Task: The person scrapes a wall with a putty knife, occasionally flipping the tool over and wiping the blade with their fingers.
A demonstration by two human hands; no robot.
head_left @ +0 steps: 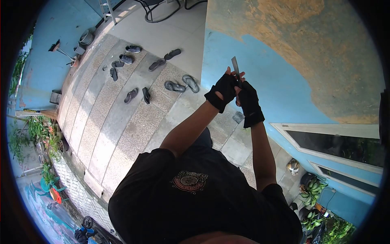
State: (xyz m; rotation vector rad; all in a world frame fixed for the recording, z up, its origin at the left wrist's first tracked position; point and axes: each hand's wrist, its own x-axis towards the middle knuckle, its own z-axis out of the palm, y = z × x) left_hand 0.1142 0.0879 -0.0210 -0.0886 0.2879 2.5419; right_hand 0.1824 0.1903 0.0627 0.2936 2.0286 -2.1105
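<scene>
My left hand (222, 92) and my right hand (248, 102), both in black fingerless gloves, meet in front of the blue wall. A scraper (235, 66) with a flat grey metal blade points up from between them. The fingers of my right hand are wrapped around its lower end, and the handle is mostly hidden. My left hand's fingers curl around the scraper near the base of the blade. Beside the hands, the wall (260, 69) has blue paint with a large bare brownish patch (317, 53).
Several sandals (174, 86) and shoes (133, 49) lie on the paved floor (130, 122) to the left. A window (337, 148) is set low in the wall at right. Potted plants (313, 191), a cat-like shape (292, 166), a broom (61, 51) and buckets (86, 37) stand around the edges.
</scene>
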